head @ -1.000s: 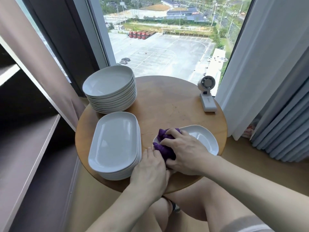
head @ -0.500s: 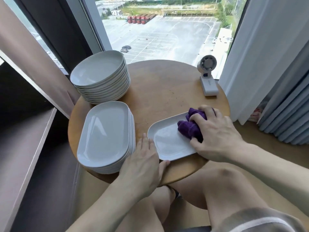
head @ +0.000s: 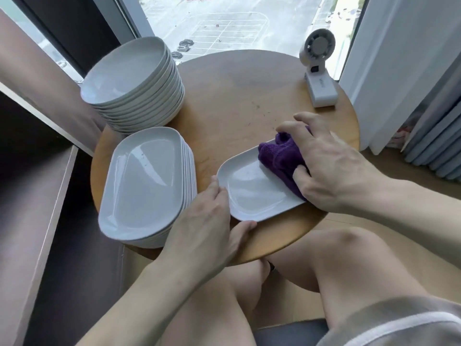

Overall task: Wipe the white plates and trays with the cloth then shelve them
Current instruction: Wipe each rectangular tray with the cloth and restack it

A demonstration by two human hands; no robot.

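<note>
Tray on table; your right hand grips purple cloth on it; left hand, fingers straight, touches near corner.

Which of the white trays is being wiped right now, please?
The lone tray, apart from the stack: the right hand presses the purple cloth on it while the left hand steadies its corner.

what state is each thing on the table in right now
single tray, flat on the table, not yet shelved
purple cloth, bunched on the single tray's right end
right hand, grips the purple cloth
left hand, rests on the single tray's near-left corner
tray stack, untouched
plate stack, untouched
</note>
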